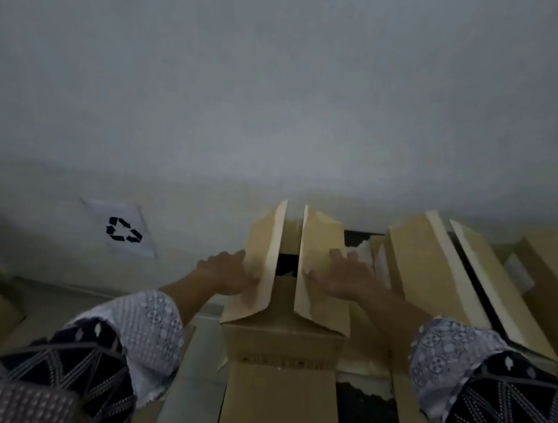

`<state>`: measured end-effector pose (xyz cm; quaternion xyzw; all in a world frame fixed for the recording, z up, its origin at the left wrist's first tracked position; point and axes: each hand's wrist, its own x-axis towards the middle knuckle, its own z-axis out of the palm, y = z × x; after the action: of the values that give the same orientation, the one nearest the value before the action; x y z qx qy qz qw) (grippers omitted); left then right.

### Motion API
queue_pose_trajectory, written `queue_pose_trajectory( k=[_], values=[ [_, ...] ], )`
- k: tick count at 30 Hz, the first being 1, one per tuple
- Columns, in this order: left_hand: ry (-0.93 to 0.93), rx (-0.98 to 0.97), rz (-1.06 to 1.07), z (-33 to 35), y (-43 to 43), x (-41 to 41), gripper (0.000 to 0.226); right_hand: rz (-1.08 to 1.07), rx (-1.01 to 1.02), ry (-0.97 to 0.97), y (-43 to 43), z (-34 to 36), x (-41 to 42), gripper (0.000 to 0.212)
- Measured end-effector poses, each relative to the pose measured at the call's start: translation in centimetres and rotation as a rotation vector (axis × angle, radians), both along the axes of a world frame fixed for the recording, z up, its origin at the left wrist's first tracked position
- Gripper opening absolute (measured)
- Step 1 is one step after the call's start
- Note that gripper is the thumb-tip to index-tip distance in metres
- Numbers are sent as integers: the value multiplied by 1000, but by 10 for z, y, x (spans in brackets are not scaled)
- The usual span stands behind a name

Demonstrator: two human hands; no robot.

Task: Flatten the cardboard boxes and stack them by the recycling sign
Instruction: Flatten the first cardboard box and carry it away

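Pressing box [283, 336] flaps: both hands' fingers [341, 262] flat; second box [435, 279] crowding right.

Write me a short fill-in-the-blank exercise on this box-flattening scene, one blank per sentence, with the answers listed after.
1. The left hand and right hand each press on a top ____ of the middle cardboard box.
2. The recycling sign is on the ____, left of that box.
3. Between the two raised flaps the box is still ____, not flattened.
4. Another open box stands to the ____ of the one being handled.

Answers: flap; wall; open; right
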<state>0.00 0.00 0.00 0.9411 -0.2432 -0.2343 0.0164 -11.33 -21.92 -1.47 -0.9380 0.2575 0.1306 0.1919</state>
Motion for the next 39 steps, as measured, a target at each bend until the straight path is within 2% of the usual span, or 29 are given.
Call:
queue_pose_trajectory(
  k=[2,5,9,13,18,21,24,26,27,28,30,34,36,39],
  values=[
    [83,-59,15,-14,-1,-3,85,-20,35,5,12,-11,3,101],
    [109,-120,69,-35,-5,-18,73,-165,113,-28,31,-29,0,114],
    [55,-136,137,-55,-13,-33,83,-241,113,-32,43,-47,-1,134],
    [-27,-102,141,-56,-22,-39,77,-277,65,-67,51,-53,-2,124],
    [-71,-84,144,-52,-32,-41,73,-324,209,-128,41,-42,-3,115],
    [-79,-64,167,-60,-36,-45,94,-316,395,-260,25,-25,-17,96],
    [-123,-31,207,-72,-42,-51,125,-360,725,-382,6,-4,-41,58],
    [-135,-20,228,-77,-45,-54,130,-348,806,-417,-8,10,-57,24],
    [-133,-17,228,-79,-46,-55,129,-352,827,-442,-15,17,-65,17],
    [-140,-19,223,-80,-46,-56,127,-369,832,-473,-21,24,-73,18],
    [-163,-22,219,-82,-44,-56,126,-396,765,-508,-36,28,-87,22],
    [-143,-40,218,-76,-43,-54,124,-365,566,-524,-61,14,-106,17],
    [-147,-55,223,-66,-45,-57,119,-299,367,-520,-68,8,-110,12],
    [-99,-95,259,-52,-44,-59,108,-167,-146,-313,-65,1,-107,50]
  ],
)
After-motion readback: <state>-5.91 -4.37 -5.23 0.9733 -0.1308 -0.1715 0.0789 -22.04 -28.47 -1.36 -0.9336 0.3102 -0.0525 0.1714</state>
